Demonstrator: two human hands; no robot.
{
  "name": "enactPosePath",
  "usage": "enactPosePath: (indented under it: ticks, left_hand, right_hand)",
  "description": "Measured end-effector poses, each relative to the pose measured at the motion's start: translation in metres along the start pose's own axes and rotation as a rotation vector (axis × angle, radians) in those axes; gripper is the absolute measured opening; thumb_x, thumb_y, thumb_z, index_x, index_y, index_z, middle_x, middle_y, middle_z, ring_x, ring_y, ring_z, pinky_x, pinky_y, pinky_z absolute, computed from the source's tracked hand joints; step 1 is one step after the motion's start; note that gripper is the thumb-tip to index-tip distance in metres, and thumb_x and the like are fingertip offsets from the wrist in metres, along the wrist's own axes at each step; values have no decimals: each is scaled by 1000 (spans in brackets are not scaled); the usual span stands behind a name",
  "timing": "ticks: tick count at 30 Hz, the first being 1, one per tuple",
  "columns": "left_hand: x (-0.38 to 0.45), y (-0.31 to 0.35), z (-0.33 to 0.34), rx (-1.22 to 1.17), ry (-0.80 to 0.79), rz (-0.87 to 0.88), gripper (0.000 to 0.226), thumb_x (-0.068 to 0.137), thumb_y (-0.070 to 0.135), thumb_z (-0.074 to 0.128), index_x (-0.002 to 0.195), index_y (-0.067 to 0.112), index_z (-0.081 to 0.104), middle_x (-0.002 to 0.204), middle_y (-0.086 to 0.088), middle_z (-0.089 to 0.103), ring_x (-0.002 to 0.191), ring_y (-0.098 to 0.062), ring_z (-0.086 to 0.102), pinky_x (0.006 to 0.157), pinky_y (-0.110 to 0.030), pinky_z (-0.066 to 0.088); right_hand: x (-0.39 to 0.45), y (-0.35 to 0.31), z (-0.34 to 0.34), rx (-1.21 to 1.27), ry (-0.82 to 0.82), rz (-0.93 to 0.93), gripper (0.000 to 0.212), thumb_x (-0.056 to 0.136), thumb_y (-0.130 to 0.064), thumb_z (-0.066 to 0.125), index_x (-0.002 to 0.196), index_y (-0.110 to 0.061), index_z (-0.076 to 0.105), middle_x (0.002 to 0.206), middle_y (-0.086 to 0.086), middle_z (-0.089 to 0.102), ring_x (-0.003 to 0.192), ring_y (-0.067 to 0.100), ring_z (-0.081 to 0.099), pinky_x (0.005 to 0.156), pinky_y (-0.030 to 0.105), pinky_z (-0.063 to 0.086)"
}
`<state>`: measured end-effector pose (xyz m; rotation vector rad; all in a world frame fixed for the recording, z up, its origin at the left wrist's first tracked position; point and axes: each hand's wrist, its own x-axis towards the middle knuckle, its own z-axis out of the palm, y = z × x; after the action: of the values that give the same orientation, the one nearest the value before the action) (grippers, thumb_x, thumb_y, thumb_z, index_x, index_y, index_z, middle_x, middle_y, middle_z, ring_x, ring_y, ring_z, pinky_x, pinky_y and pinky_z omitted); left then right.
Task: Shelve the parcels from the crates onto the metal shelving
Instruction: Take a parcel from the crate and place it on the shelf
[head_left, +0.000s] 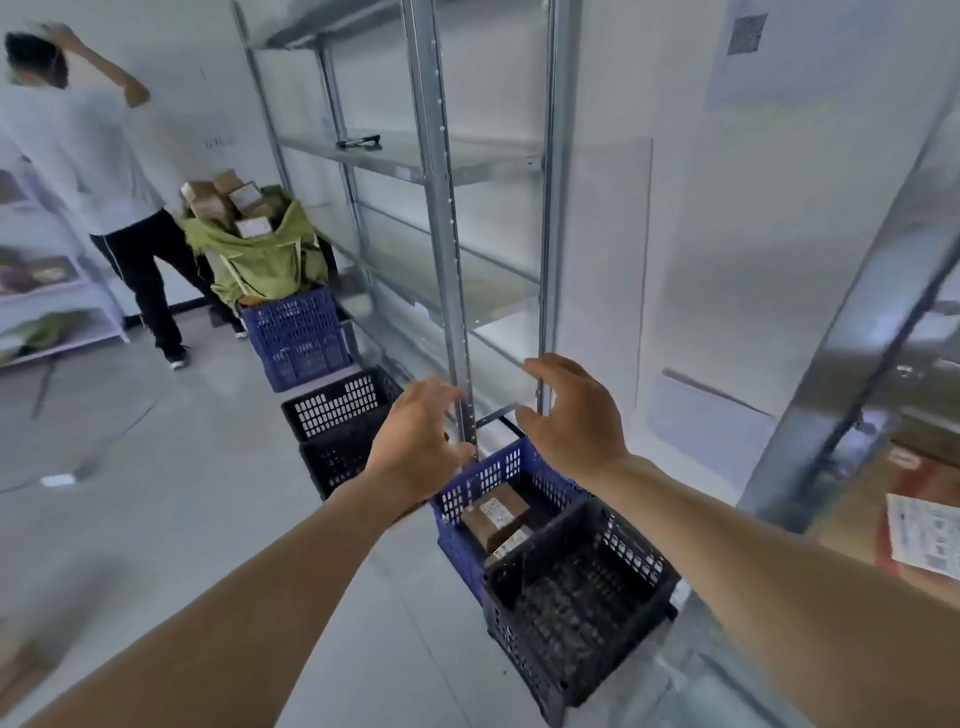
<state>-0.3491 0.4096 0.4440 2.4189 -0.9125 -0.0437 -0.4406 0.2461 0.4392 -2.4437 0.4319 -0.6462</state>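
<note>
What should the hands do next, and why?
Probably reach down into the blue crate and pick up the brown parcel lying in it. Both the left hand and the right hand hover open and hold nothing above that crate, the black crate beside it looks empty, and the metal shelving shows no parcels.

White walls (675, 208), pale grey tiled floor (182, 493), white side rack (62, 312) at left, paper notice (746, 34) high on wall, soft even light
</note>
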Motion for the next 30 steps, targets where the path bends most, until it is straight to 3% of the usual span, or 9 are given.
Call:
enactPosePath:
  ticks: [4, 6, 9, 11, 14, 18, 24, 28, 30]
  left_hand:
    - [62, -44, 9, -2, -111, 7, 73, 81, 22, 81, 145, 16, 46, 142, -3, 52, 130, -20, 50, 105, -27, 36]
    - [101, -63, 15, -29, -175, 16, 61, 84, 30, 79, 138, 15, 55, 132, -4, 62, 120, -20, 59, 96, -26, 41]
    - [153, -83, 24, -43, -230, 63, 49, 89, 41, 71, 128, 14, 64, 130, -2, 65, 116, -19, 62, 101, -33, 47]
    - [184, -88, 31, -34, -257, 117, 47, 89, 36, 73, 129, 14, 64, 133, -3, 64, 117, -20, 62, 104, -37, 48]
    - [221, -89, 44, -27, -294, 195, 58, 84, 21, 76, 138, 14, 55, 141, -4, 56, 129, -21, 53, 109, -32, 40]
    - [271, -87, 70, -31, -361, 255, 68, 86, 33, 75, 146, 18, 47, 147, -2, 51, 133, -22, 50, 108, -33, 38]
    - [344, -99, 133, 23, -482, 228, 50, 94, 34, 66, 139, 16, 55, 146, 1, 54, 135, -19, 48, 111, -31, 34]
    - [396, -118, 181, 72, -575, 180, 49, 94, 31, 65, 139, 16, 55, 146, -1, 53, 135, -21, 47, 109, -31, 35]
    - [417, -131, 205, 73, -606, 124, 49, 93, 32, 65, 139, 16, 56, 144, -2, 55, 132, -22, 51, 106, -32, 38]
  right_hand:
    - [48, 19, 40, -27, 27, 88, 43, 98, -40, 58, 135, -17, 62, 142, -3, 58, 121, 17, 60, 104, 31, 42]
    - [74, 29, 55, -45, 52, 154, 37, 102, -40, 51, 125, -17, 69, 134, -2, 65, 117, 15, 62, 96, 25, 41]
    - [106, 42, 69, -64, 99, 246, 33, 102, -35, 53, 121, -16, 71, 131, 0, 67, 109, 16, 64, 88, 21, 38]
    - [125, 51, 73, -85, 133, 313, 32, 99, -31, 58, 127, -17, 68, 136, -1, 64, 106, 17, 64, 91, 21, 38]
    - [148, 67, 82, -119, 132, 396, 41, 95, -29, 63, 135, -20, 62, 143, -3, 58, 122, 17, 59, 104, 25, 38]
    - [177, 92, 100, -20, 200, 467, 43, 102, -41, 51, 136, -16, 61, 140, 1, 61, 115, 18, 62, 104, 33, 44]
    - [220, 170, 136, -6, 156, 572, 39, 100, -35, 54, 136, -21, 60, 143, -2, 58, 103, 11, 57, 99, 29, 42]
    - [248, 232, 169, 27, 90, 706, 39, 101, -32, 53, 137, -20, 59, 145, 0, 57, 126, 20, 56, 109, 34, 41]
    - [257, 254, 188, 49, 47, 741, 37, 102, -29, 52, 136, -17, 60, 141, 3, 59, 125, 22, 56, 104, 31, 40]
